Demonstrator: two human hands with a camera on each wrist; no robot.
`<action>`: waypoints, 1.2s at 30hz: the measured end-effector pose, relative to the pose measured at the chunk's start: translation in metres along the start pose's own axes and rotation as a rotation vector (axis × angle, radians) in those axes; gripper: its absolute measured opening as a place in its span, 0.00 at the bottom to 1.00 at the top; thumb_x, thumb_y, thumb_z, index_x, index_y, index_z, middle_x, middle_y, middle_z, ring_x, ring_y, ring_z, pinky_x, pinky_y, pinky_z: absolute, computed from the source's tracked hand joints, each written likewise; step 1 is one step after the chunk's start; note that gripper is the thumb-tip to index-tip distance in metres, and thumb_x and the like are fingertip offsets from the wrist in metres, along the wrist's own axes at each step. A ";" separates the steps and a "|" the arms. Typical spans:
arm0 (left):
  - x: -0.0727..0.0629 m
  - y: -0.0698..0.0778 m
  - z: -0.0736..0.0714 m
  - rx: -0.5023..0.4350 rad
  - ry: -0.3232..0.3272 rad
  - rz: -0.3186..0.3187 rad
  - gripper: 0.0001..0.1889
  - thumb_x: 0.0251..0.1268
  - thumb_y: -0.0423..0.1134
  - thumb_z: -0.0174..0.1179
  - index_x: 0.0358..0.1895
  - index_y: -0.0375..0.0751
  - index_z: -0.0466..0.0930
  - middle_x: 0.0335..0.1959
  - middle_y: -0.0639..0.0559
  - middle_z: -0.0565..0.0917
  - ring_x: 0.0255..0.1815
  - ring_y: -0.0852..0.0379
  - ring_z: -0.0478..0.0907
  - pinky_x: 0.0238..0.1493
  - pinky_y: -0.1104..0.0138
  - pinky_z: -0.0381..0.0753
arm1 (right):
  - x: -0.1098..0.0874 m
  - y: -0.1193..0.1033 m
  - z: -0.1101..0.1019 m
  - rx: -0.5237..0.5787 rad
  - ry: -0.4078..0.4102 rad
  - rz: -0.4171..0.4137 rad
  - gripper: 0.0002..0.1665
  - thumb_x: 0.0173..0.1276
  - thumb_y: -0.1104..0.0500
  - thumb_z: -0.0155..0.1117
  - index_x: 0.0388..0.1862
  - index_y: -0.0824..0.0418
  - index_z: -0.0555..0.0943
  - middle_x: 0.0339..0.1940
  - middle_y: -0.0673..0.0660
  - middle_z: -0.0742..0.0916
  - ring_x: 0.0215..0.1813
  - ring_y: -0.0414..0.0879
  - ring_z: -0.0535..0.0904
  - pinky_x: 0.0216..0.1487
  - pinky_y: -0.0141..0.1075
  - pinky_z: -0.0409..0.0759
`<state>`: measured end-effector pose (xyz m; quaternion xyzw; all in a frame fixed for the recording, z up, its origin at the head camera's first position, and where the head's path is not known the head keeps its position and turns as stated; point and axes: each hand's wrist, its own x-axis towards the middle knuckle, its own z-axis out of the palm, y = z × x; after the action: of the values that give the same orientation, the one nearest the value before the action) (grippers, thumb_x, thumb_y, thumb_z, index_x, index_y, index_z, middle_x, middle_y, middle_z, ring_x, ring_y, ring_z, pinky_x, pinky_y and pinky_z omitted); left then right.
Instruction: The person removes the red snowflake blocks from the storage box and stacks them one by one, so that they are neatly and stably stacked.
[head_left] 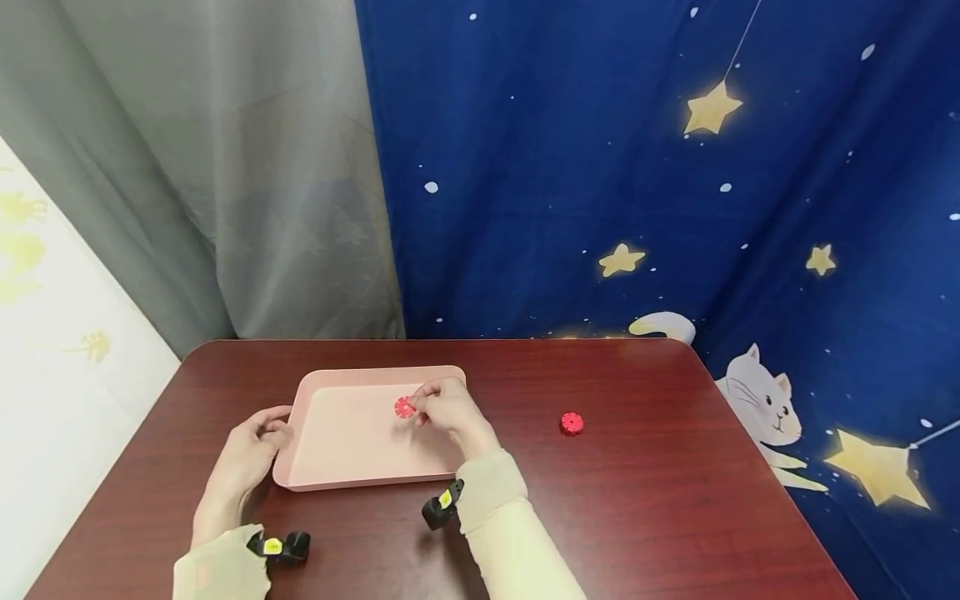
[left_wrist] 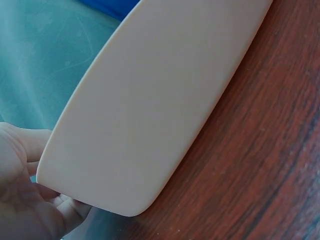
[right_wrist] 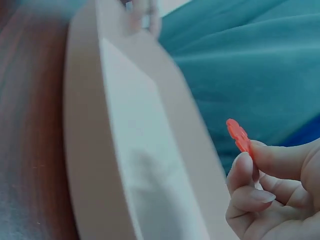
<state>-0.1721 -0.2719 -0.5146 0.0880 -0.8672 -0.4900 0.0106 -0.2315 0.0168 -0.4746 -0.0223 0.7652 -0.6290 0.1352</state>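
Observation:
My right hand pinches a red notched plastic disc between thumb and index finger above the right part of a pink tray. The right wrist view shows the disc nearly edge-on, standing out past the fingertips. At the tray's left end is my left hand, its fingers holding the rim. In the left wrist view that hand grips the tray's end, one finger passing behind the wall. On the table to the right lies more red notched plastic; whether one disc or a small stack, I cannot tell.
The tray stands on a dark red-brown wooden table. Behind the table hang a grey curtain and a blue curtain with stars and a cat. A black wrist strap sits on each sleeve.

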 end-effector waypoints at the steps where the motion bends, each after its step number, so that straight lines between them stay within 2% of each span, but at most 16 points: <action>1: 0.000 0.000 0.000 0.001 0.005 -0.001 0.21 0.72 0.35 0.52 0.65 0.31 0.68 0.45 0.42 0.75 0.40 0.60 0.72 0.38 0.75 0.71 | -0.002 -0.001 -0.004 0.020 0.013 -0.009 0.04 0.64 0.71 0.64 0.30 0.70 0.82 0.23 0.63 0.84 0.17 0.41 0.76 0.25 0.31 0.71; 9: -0.001 -0.002 -0.003 0.010 0.017 -0.005 0.22 0.72 0.36 0.53 0.65 0.32 0.69 0.46 0.41 0.76 0.40 0.60 0.73 0.38 0.75 0.71 | -0.029 -0.005 -0.049 0.172 0.141 -0.075 0.03 0.65 0.69 0.64 0.33 0.70 0.80 0.21 0.58 0.81 0.19 0.43 0.75 0.24 0.32 0.72; 14: -0.004 -0.005 -0.006 0.029 0.031 -0.001 0.21 0.72 0.35 0.52 0.65 0.32 0.69 0.44 0.42 0.76 0.39 0.61 0.72 0.37 0.75 0.70 | -0.043 0.016 -0.077 0.242 0.239 -0.078 0.04 0.66 0.69 0.63 0.36 0.73 0.81 0.21 0.56 0.81 0.19 0.43 0.74 0.25 0.32 0.72; 19: -0.003 -0.003 -0.002 0.001 0.019 0.020 0.21 0.72 0.34 0.53 0.64 0.30 0.69 0.44 0.42 0.76 0.38 0.63 0.73 0.37 0.75 0.71 | -0.055 0.040 -0.113 0.318 0.361 -0.059 0.01 0.65 0.72 0.62 0.34 0.72 0.79 0.21 0.54 0.82 0.18 0.41 0.73 0.23 0.30 0.71; 26: -0.003 -0.001 -0.001 0.011 -0.003 0.006 0.21 0.74 0.35 0.52 0.66 0.31 0.68 0.45 0.42 0.76 0.40 0.59 0.73 0.38 0.74 0.71 | -0.065 0.061 -0.150 0.308 0.456 -0.009 0.02 0.67 0.72 0.59 0.34 0.72 0.78 0.20 0.52 0.82 0.17 0.40 0.73 0.21 0.29 0.70; 32: -0.003 0.000 0.001 0.015 -0.001 -0.003 0.21 0.73 0.35 0.51 0.65 0.31 0.68 0.44 0.42 0.75 0.42 0.56 0.72 0.39 0.74 0.71 | -0.069 0.076 -0.172 0.293 0.503 0.021 0.05 0.67 0.71 0.60 0.31 0.66 0.80 0.19 0.51 0.82 0.17 0.39 0.74 0.21 0.29 0.70; 36: -0.003 0.000 0.001 0.002 -0.004 -0.013 0.21 0.74 0.35 0.51 0.66 0.31 0.68 0.45 0.41 0.75 0.44 0.53 0.72 0.39 0.73 0.71 | -0.070 0.086 -0.182 0.340 0.524 0.041 0.05 0.68 0.69 0.60 0.31 0.66 0.81 0.20 0.51 0.82 0.17 0.39 0.73 0.21 0.29 0.70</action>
<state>-0.1695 -0.2710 -0.5152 0.0924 -0.8671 -0.4894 0.0056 -0.1952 0.2233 -0.5136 0.1790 0.6580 -0.7296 -0.0524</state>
